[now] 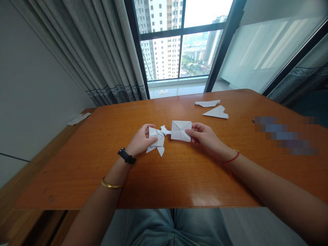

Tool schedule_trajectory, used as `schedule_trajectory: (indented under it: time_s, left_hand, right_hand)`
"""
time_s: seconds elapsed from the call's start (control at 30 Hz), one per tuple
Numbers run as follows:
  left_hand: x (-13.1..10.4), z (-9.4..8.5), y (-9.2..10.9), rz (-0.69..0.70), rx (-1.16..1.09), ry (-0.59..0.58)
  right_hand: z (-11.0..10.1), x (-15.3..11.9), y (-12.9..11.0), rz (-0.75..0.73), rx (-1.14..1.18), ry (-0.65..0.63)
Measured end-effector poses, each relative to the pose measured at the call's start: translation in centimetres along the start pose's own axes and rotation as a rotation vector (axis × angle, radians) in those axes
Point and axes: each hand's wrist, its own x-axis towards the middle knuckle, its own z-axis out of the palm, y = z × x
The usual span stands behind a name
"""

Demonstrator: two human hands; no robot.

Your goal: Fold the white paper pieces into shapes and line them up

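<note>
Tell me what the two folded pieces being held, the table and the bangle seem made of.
Square piece: matte white paper, judging by its crisp creases.
Pointed piece: also matte white paper, with thin, layered folds.
Table: probably wood or veneer, glossy; streaky grain and glare show.
Bangle: shiny and gold-coloured, so likely metal; solid or plated, I can't tell.

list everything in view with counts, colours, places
table: one, orange-brown, centre
pointed folded paper: one, white, in left hand
creased paper square: one, white, in right hand
folded paper pieces: two, white, table's far side
loose paper: one, white, far left, near wall
pixelated patch: one, bluish, table's right
window: one, dark-framed, behind table
curtains: two, grey, either side of window
buildings: several, mostly pale, outside
jeans: one pair, blue, below table
wristband: one, black, left wrist
bangle: one, gold, left forearm
string bracelet: one, red, right wrist
left hand: one, bare, centre-left
right hand: one, bare, centre-right
</note>
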Motion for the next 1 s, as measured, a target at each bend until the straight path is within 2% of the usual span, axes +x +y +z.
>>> schedule_trajectory:
  time_s: [0.1,0.17,0.23,0.33,0.43,0.5,0.57,0.77,0.9,1.0]
  left_hand:
    - [0.0,0.5,0.3,0.247,-0.111,0.119]
    - [-0.1,0.8,0.4,0.443,-0.021,0.198]
    - [-0.3,1.0,0.4,0.572,0.100,0.242]
    - [-0.5,1.3,0.2,0.597,0.158,0.235]
    - [-0.6,1.7,-0.1,0.572,0.115,0.115]
    - [-0.6,1.9,-0.2,0.571,0.154,0.021]
    - [-0.7,2.2,-0.4,0.584,0.228,-0.026]
    - [-0.7,2.8,-1.1,0.618,0.332,0.086]
    - [-0.7,2.7,-1.4,0.718,0.387,0.128]
    - [-0.9,2.7,-1.3,0.771,0.403,0.119]
  right_hand:
    - [-0.1,0.1,0.2,0.035,0.002,-0.027]
    - [0.0,0.0,0.2,0.070,0.031,-0.085]
    - [0.2,-0.2,0.2,0.097,0.067,-0.144]
    - [0.7,-0.5,0.3,0.117,0.084,-0.211]
    - [1.0,-0.7,0.5,0.145,0.107,-0.290]
    - [1.1,-0.8,0.6,0.160,0.144,-0.323]
    - [1.2,-0.8,0.7,0.166,0.172,-0.333]
    - [1.1,-0.8,0.4,0.154,0.155,-0.360]
    - [1.3,-1.2,0.2,0.130,0.144,-0.409]
    - [1.5,-1.6,0.0,0.051,0.005,-0.391]
